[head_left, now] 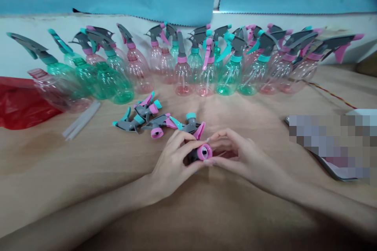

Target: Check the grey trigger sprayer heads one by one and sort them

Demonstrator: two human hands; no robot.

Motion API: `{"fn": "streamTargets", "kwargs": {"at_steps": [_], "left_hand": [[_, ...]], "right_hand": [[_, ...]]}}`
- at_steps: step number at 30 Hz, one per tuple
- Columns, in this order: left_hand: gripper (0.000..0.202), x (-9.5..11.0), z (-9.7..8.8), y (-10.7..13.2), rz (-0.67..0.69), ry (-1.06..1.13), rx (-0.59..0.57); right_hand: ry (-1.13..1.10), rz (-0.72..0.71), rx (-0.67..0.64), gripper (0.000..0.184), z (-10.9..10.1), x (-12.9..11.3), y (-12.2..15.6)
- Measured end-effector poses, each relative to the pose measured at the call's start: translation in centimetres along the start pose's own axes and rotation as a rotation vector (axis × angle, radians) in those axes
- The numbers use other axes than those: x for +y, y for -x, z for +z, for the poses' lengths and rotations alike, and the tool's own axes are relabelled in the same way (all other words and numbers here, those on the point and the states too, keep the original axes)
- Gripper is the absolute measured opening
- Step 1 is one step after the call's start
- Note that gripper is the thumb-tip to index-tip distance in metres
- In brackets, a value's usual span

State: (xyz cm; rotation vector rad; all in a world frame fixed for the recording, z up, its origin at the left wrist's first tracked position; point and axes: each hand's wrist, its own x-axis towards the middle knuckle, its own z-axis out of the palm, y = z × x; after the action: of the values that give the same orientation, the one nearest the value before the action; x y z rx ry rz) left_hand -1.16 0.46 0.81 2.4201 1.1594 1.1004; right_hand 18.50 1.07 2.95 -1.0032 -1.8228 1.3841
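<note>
Left grip point(173, 160) and right grip point(235, 155) pinch a grey-and-pink plastic trigger head point(203, 152) (capped translucent bottles point(182, 74) stand behind; loose heads point(147, 119) lie nearby).

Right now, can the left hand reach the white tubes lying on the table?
Probably yes. Only bare table lies between the left hand and the white tubes. But it and the right hand hold a spray top, so it would need to let go first.

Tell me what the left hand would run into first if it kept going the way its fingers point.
Probably the right hand: the left hand points rightward across the spray head that both hold.
</note>
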Motion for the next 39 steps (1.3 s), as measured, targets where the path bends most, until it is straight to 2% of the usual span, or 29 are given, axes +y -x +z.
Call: {"fn": "streamTargets", "kwargs": {"at_steps": [3, 5, 11, 16, 18, 23, 30, 39], "left_hand": [[0.030, -0.3, -0.3, -0.1, -0.047, 0.038, 0.055], [0.030, -0.4, -0.5, -0.2, -0.075, 0.077, 0.095], [0.026, -0.6, -0.9, -0.2, -0.054, 0.127, 0.162], [0.024, -1.2, -1.1, -0.1, -0.054, 0.075, 0.190], [0.025, -1.4, -1.1, -0.1, -0.025, 0.077, 0.177], [0.027, -1.6, -1.2, 0.0, 0.018, 0.075, 0.119], [0.023, -1.5, -1.3, -0.1, 0.025, 0.037, 0.093], [0.015, -1.4, -1.3, -0.1, 0.059, 0.067, 0.044]], "right_hand": [[0.368, -0.097, 0.015, 0.014, -0.8, -2.1, -0.4], [0.528, -0.175, 0.008, 0.011, -1.0, -3.2, -0.8], [0.620, -0.246, -0.058, 0.015, -0.5, -4.4, -1.8], [0.813, -0.258, -0.067, 0.016, 0.2, -4.5, -1.9], [0.809, -0.257, -0.073, 0.017, 0.3, -4.3, -2.1], [0.633, -0.288, -0.163, 0.020, -0.2, -4.0, -3.0], [0.647, -0.331, -0.185, 0.014, -0.9, -3.7, -3.4], [0.618, -0.258, -0.305, 0.015, -1.8, -3.8, -3.4]]}}
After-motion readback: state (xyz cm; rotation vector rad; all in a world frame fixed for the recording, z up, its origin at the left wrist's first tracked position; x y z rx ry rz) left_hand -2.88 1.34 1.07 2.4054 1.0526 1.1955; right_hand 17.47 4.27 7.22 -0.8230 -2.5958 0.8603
